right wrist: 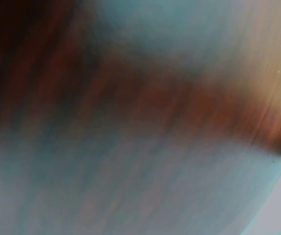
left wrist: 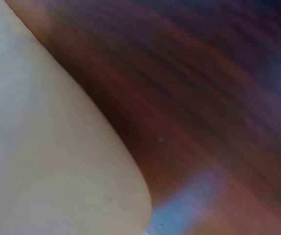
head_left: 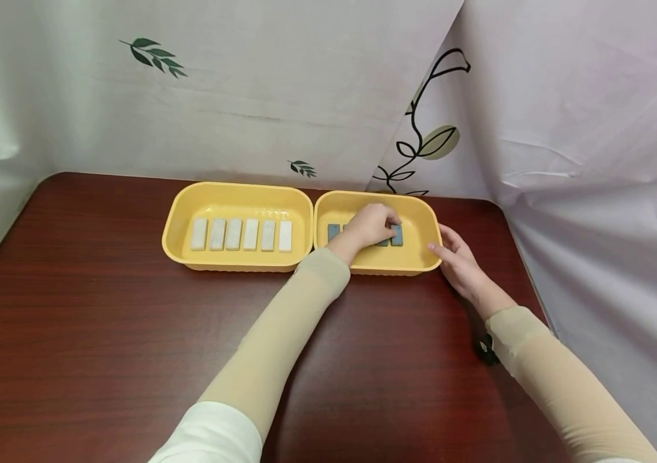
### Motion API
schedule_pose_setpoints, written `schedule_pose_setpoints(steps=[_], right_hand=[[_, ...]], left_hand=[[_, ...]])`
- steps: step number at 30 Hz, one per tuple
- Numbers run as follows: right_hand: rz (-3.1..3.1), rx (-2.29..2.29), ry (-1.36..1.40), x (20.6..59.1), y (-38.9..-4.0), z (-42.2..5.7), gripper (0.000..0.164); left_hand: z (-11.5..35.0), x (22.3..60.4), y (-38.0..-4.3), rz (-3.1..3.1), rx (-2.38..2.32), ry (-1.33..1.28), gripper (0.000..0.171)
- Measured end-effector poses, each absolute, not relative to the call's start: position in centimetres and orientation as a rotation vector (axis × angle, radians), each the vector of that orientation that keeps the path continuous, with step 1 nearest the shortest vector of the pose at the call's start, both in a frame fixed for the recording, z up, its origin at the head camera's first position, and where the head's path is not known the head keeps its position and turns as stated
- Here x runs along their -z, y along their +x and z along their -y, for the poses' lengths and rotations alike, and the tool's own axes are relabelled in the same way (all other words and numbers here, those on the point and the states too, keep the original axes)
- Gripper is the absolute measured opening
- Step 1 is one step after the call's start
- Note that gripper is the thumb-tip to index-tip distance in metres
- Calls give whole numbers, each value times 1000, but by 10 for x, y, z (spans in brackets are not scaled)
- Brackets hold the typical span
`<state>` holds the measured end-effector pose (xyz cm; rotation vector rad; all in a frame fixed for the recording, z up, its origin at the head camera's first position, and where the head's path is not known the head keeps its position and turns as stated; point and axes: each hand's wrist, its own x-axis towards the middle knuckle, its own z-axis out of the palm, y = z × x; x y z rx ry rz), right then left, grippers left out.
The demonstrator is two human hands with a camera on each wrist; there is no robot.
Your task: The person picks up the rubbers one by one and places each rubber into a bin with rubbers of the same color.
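Note:
Two yellow plastic trays stand side by side, ends meeting. In the head view my left hand (head_left: 370, 225) reaches into the right tray (head_left: 417, 257). Its curled fingers and thumb pinch a small blue-grey block (head_left: 397, 236) at the right end of a row. Another blue-grey block (head_left: 333, 231) shows at the row's left end; the hand covers much of the middle. My right hand (head_left: 460, 262) grips the right tray's right end, thumb over the rim and fingers along the outer wall. Across the left tray (head_left: 235, 260) runs a row of several whitish blocks (head_left: 233, 235).
The trays sit near the back edge of a dark red-brown wooden table (head_left: 131, 347). A pale curtain with leaf prints (head_left: 247, 96) hangs behind and at both sides. A small dark object (head_left: 487, 350) lies by the right forearm. Both wrist views show mostly blurred tabletop.

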<state>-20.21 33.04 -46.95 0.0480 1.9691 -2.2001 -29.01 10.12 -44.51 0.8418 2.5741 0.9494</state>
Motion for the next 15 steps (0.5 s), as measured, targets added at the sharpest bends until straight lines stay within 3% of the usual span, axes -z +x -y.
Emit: schedule_pose_setpoints(steps=[15], right_hand=[[-1942,2250,38,472,-202,-330,39]], left_hand=[[-101,445,-290,-2560,-919,856,34]])
